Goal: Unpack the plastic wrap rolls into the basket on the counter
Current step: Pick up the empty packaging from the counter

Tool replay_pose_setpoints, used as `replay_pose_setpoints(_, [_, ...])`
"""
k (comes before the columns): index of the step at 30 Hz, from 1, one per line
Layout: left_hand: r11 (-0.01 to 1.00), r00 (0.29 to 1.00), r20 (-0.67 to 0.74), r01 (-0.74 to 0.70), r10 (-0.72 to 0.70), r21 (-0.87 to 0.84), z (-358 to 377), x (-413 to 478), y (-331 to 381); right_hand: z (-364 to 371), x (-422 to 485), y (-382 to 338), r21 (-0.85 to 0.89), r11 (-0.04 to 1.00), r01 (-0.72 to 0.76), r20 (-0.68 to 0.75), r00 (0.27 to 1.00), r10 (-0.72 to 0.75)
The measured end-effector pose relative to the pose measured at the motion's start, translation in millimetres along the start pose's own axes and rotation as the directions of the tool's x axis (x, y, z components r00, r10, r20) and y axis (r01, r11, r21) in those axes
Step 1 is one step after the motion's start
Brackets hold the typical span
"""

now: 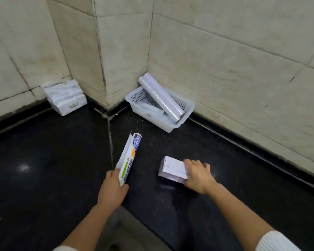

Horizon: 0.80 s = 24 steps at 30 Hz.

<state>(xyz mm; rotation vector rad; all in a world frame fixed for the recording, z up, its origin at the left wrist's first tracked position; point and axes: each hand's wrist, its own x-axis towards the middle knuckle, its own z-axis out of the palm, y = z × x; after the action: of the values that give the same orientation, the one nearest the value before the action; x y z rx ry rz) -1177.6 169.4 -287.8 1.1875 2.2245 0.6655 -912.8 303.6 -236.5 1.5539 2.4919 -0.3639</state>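
Left grip [112, 189] clenched round near end of plastic wrap box [128, 160], roll tip [136, 139] poking out far end, right grip [198, 175] grasping white box [172, 169] on black worktop [43, 160], basket [147, 116] with bare roll [161, 97] well beyond both grips

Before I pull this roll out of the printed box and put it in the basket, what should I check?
1. Left hand grips the printed cardboard box: ok.
2. Its far end is open, labelled roll showing: ok.
3. Right hand free to pull: not ok, it holds the small white box.
4. White perforated plastic basket has room beside the clear plastic wrap roll leaning in it: ok.
5. Black counter towards the basket unobstructed: ok.
6. White box's contents: cannot tell.
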Motion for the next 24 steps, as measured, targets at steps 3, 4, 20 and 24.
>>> replay_pose_setpoints(3, [0.994, 0.988, -0.136, 0.066, -0.077, -0.086, -7, -42, -6, -11, -5, -32, 0.191, 0.971, 0.146, -0.055, 0.989, -0.138])
replay_pose_setpoints(4, [0.990, 0.977, -0.186, 0.084, -0.104, -0.110, -5, -61, -9, -10, -11, -44, 0.277, 0.941, 0.193, -0.053, 0.981, -0.186])
replay_pose_setpoints(20, [0.461, 0.300, -0.354, 0.658, -0.886, -0.596, 138, -570, -65, 168, -314, -161, 0.581, 0.738, 0.342, 0.593, 0.444, -0.672])
replay_pose_setpoints(24, [0.232, 0.088, -0.227, 0.621, -0.970, -0.749, 180, -684, -63, 210, -428, -179, 0.511, 0.742, 0.434, 0.708, 0.277, -0.650])
